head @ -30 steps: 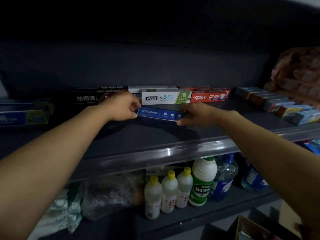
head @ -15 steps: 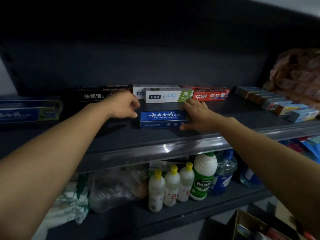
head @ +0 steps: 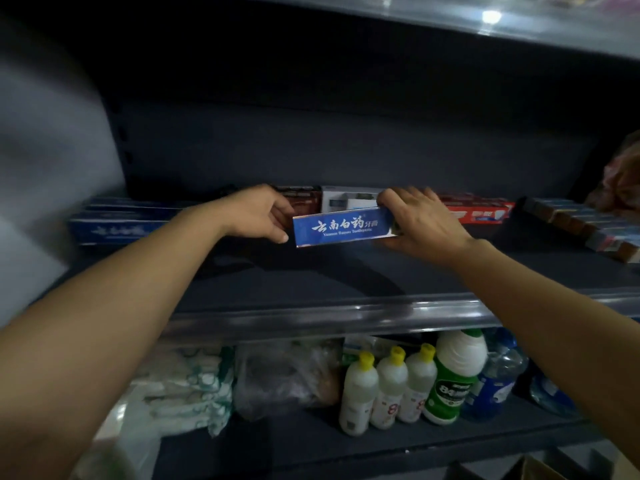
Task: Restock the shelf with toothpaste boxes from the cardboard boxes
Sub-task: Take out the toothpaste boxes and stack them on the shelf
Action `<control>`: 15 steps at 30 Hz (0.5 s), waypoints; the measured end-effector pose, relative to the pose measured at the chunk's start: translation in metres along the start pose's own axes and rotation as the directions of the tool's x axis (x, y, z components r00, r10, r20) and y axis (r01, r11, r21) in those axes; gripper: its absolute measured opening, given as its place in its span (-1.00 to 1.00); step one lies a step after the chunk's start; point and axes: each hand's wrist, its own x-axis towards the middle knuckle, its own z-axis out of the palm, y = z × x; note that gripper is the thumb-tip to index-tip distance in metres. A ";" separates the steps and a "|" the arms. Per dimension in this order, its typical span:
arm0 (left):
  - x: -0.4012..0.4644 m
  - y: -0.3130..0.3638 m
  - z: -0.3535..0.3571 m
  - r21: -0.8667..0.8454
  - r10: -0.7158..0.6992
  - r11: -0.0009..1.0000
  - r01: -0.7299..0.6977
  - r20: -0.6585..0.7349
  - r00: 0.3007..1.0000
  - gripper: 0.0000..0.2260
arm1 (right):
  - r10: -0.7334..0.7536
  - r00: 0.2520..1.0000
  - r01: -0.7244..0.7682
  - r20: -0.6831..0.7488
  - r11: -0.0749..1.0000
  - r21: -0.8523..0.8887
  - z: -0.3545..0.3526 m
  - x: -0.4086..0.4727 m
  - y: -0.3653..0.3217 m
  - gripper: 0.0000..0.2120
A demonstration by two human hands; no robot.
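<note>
Right hand (head: 424, 225) grips the right end of the blue toothpaste box (head: 341, 227), fingers curled over its top edge and thumb beneath; left hand (head: 263, 213) sits at the box's left end with loosely curled fingers just touching it, and whether it actually pinches the box cannot be told. Half a second ago this box lay flat on the shelf (head: 311, 282) with its printed face upward; it is now tipped up on its long edge, face toward the camera, and sits further back, close against the row behind the hands. Judgement: this box is being faced and pushed home, so its placement is nearly complete and the next box remains to be fetched.

Count, relative to the hands:
- Between the hands: one blue box.
- Directly behind them: three boxes in a row, namely a dark box (head: 299, 199), a white box (head: 348, 199) and a red box (head: 474, 211).
- Left of the left hand: blue boxes (head: 117, 230), at least two, blurred.
- Far right of the right hand: a fanned row of boxes (head: 581, 223), number unclear.
- Below the hands, lower tier: three small yellow-capped bottles (head: 388, 389) and one larger green-capped bottle (head: 453, 375).
</note>
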 end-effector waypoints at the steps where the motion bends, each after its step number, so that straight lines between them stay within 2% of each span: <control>1: -0.010 -0.004 -0.009 -0.004 -0.010 1.000 0.010 -0.011 1.000 -0.57 | 0.009 1.000 -0.009 -0.002 1.000 0.015 -0.004 0.007 -0.011 -0.51; 6: -0.062 -0.040 -0.057 0.005 -0.128 0.992 0.129 -0.089 0.988 -0.59 | -0.007 1.000 0.010 -0.019 0.992 0.122 -0.018 0.043 -0.071 -0.46; 11: -0.103 -0.075 -0.093 0.028 -0.226 0.972 0.235 -0.187 0.956 -0.55 | -0.066 0.997 0.055 0.033 0.967 0.251 -0.015 0.076 -0.125 -0.37; 15: -0.121 -0.101 -0.104 0.007 -0.278 0.958 0.286 -0.213 0.937 -0.55 | -0.107 0.992 0.081 0.070 0.947 0.311 -0.011 0.095 -0.158 -0.36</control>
